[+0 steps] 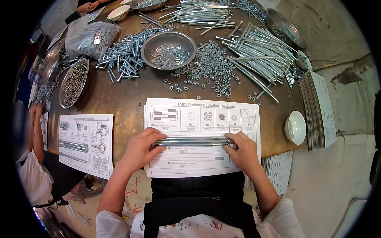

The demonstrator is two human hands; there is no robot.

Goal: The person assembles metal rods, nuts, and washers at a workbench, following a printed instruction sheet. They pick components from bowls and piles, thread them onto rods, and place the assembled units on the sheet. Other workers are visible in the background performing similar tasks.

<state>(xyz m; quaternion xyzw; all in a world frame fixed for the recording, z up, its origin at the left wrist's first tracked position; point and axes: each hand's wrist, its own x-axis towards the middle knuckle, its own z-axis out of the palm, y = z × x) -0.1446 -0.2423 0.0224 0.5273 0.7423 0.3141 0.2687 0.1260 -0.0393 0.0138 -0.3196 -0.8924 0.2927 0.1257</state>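
Several long silvery bolts [192, 141] lie side by side across a white printed card [198, 160] with hardware drawings on it. My left hand [143, 146] is closed on their left end, thumb below and fingers above. At the other end, my right hand [242, 147] pinches the bolts between thumb and fingers. Both hands rest low over the card, at the table's near edge. The exact number of bolts in the bundle is hard to make out.
Beyond the card sit loose nuts [214, 65], short bolts [125, 51], long bolts [258, 51] and a metal bowl [147, 59] of rings. A white bowl [295, 127] and card stack [311, 115] stand right. Left are a screw dish [75, 83], another card [85, 144] and a co-worker's hand [36, 113].
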